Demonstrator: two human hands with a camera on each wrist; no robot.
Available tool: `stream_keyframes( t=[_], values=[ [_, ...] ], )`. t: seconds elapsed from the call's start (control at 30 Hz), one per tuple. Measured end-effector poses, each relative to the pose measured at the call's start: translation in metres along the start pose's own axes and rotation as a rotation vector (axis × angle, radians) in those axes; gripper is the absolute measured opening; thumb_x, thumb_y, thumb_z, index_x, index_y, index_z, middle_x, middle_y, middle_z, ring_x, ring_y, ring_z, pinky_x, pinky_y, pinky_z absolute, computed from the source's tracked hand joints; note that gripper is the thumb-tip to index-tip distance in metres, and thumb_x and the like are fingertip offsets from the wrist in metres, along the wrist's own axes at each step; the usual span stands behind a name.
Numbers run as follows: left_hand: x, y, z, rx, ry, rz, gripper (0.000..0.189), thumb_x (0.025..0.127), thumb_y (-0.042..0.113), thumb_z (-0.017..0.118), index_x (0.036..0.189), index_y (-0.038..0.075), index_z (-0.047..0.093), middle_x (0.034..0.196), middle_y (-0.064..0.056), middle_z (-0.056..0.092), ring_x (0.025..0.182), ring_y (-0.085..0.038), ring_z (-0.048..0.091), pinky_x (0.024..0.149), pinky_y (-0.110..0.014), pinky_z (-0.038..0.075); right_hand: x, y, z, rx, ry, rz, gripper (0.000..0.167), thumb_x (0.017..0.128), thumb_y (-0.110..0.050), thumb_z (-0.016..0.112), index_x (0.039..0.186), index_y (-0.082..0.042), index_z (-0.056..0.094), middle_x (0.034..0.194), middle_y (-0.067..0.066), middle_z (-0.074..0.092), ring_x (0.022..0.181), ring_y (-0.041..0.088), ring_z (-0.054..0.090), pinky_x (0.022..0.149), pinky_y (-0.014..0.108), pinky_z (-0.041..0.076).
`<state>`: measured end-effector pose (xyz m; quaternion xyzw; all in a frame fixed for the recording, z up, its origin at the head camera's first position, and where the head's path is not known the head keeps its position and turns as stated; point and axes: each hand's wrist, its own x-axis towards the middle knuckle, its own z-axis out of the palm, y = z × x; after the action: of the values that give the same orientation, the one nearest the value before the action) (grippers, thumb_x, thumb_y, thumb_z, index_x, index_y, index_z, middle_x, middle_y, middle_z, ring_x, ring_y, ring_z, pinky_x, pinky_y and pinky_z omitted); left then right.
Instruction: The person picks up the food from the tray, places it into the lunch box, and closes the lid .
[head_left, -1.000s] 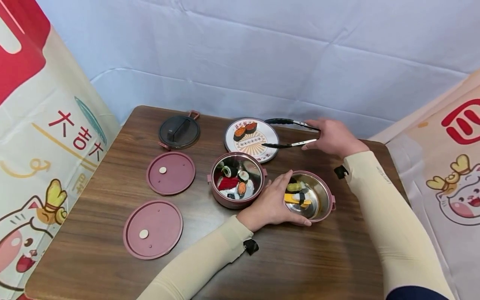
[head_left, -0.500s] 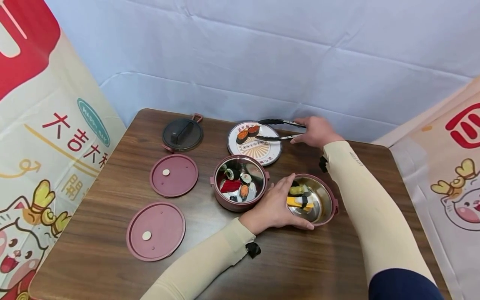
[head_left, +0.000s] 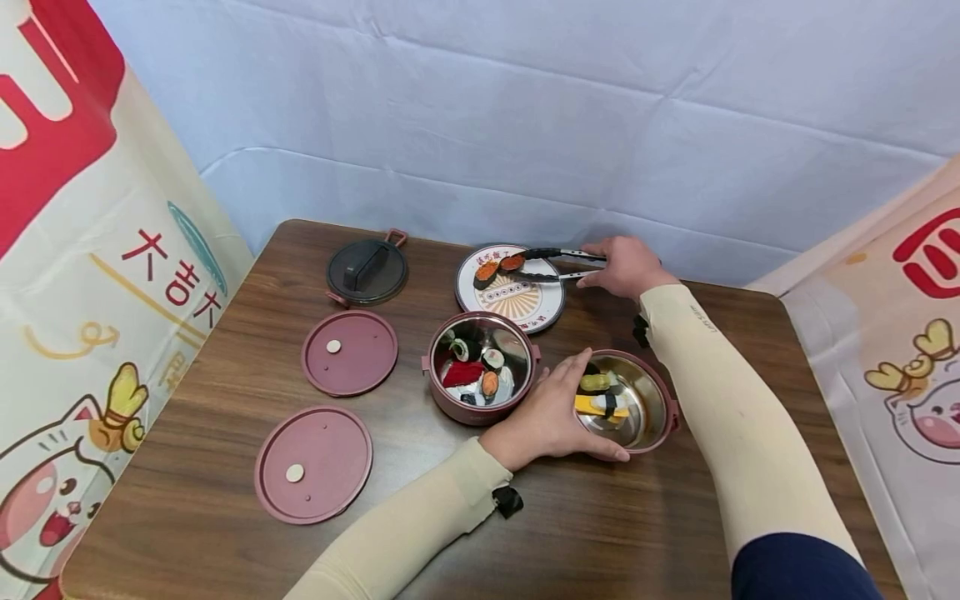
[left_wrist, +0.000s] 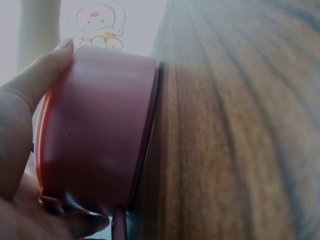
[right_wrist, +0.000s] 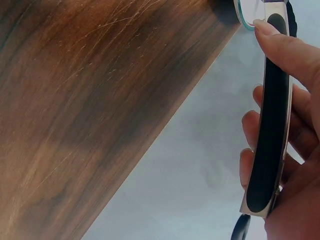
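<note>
My right hand grips a pair of black-and-silver tongs over the right side of the round plate. Their tips stand around the right one of two orange-topped sushi pieces; the left sushi piece is just beside it. With thumb and fingers spread around its wall, my left hand holds the right-hand pink bowl. Inside that steel-lined bowl lie a yellow-topped sushi piece and a green one. Part of the bowl is hidden by the hand.
Left of my left hand stands a second pink bowl with several sushi pieces. Two pink lids and a dark lid with a handle lie on the wooden table. A pale cloth wall rises behind the table's back edge.
My right hand has moved left with the tongs, and their arms have come closer together around the right orange-topped piece. My left hand has stayed at the bowl.
</note>
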<state>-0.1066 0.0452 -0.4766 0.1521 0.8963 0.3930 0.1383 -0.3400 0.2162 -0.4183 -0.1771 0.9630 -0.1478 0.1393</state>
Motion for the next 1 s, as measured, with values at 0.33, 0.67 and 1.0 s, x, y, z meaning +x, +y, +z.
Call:
stream_keyframes(
  t=[0.33,0.67,1.0],
  values=[
    [0.0,-0.001,-0.002,-0.005,-0.001,0.002,0.151,0.074,0.067,0.107,0.188,0.022,0.019,0.192,-0.006,0.035,0.179,-0.037,0.035,0.149,-0.057,0.028,-0.011,0.002,-0.006,-0.005,0.009,-0.017,0.073,0.103,-0.031,0.088,0.168,-0.007,0.062,0.174,0.026,0.057,0.166,0.052,0.048,0.133,0.07,0.046],
    [0.0,-0.002,-0.004,0.005,0.002,0.004,0.151,0.073,0.067,0.107,0.188,0.021,0.019,0.192,-0.007,0.035,0.178,-0.04,0.035,0.149,-0.06,0.029,-0.021,0.001,-0.013,0.0,0.034,-0.038,0.073,0.102,-0.031,0.09,0.165,-0.006,0.064,0.17,0.024,0.06,0.165,0.052,0.049,0.136,0.069,0.044],
    [-0.002,-0.002,-0.005,-0.007,-0.001,0.001,0.151,0.074,0.066,0.107,0.188,0.021,0.019,0.192,-0.007,0.035,0.179,-0.036,0.035,0.149,-0.059,0.028,-0.033,0.001,-0.016,-0.001,0.035,-0.047,0.073,0.102,-0.029,0.09,0.164,-0.003,0.064,0.168,0.025,0.062,0.164,0.053,0.051,0.134,0.07,0.045]
  ],
)
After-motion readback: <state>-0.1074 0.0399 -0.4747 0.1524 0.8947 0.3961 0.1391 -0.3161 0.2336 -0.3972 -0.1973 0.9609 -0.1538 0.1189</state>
